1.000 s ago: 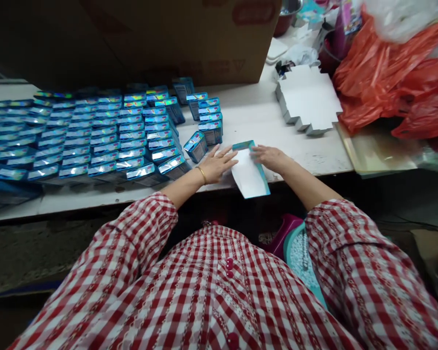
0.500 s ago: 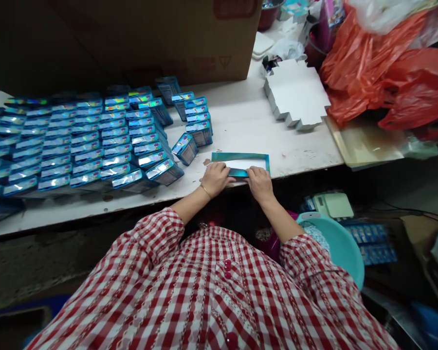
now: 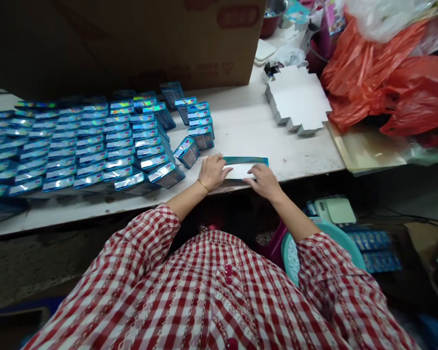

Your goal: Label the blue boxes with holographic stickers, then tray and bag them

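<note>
A flat box blank [image 3: 243, 166], white inside with a teal printed edge, lies at the front edge of the white table [image 3: 263, 126]. My left hand [image 3: 212, 171] rests on its left end with the fingers curled down onto the card. My right hand [image 3: 264, 180] presses on its near right side, fingers bent over the edge. Just left of my left hand stands a small blue box [image 3: 187, 151], apart from the rows.
Several rows of small shiny blue boxes [image 3: 80, 143] cover the left of the table. A big cardboard carton [image 3: 160, 39] stands behind them. A stack of white box blanks [image 3: 298, 99] lies at the right, beside orange plastic bags [image 3: 379, 78]. A teal basin [image 3: 336, 245] sits below.
The blank first lay lengthwise toward me, then crosswise with its near flap folded up. Now both hands press it flatter against the table's front edge.
</note>
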`<state>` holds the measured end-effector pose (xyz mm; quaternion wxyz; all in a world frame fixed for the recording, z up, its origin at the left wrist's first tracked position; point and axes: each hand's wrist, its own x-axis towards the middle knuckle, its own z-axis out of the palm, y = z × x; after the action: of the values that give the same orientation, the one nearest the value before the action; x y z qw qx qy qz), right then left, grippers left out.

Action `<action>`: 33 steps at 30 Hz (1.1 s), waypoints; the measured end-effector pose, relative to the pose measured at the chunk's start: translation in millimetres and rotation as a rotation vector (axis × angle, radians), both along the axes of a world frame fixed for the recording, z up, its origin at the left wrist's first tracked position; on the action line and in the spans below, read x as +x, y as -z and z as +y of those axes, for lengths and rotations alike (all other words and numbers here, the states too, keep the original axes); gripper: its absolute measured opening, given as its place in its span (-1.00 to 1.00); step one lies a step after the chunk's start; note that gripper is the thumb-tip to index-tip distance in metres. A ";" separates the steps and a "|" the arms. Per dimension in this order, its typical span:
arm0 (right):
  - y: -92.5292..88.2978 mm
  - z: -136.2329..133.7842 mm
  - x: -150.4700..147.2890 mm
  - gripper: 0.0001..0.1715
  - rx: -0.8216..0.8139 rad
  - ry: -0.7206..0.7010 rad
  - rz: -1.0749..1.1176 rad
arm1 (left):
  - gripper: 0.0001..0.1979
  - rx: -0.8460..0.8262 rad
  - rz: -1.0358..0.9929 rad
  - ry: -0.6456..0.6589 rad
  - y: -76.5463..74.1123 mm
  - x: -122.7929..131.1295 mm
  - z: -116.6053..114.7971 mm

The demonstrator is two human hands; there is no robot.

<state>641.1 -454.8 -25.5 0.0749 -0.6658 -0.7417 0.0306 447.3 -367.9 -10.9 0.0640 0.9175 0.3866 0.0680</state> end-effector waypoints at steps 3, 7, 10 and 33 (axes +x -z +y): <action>-9.5 25.6 12.7 -0.55 0.048 0.054 -0.052 | -0.62 0.021 0.044 -0.033 -4.4 10.2 23.6; -10.9 59.2 19.9 -0.69 -0.171 -0.005 -0.228 | -0.73 -0.145 0.309 0.004 -0.8 25.6 48.0; -6.0 67.6 20.4 -0.68 -0.184 -0.107 -0.303 | -0.70 -0.122 0.351 0.048 1.4 27.0 46.8; -32.7 196.9 -74.2 0.30 0.069 -0.292 0.259 | -0.33 0.080 -0.010 -0.355 -50.5 -81.4 50.9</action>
<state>566.9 -258.0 7.1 0.1872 -0.5388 -0.8151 0.1011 365.9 -317.0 39.6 0.0167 0.8364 0.5389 0.0982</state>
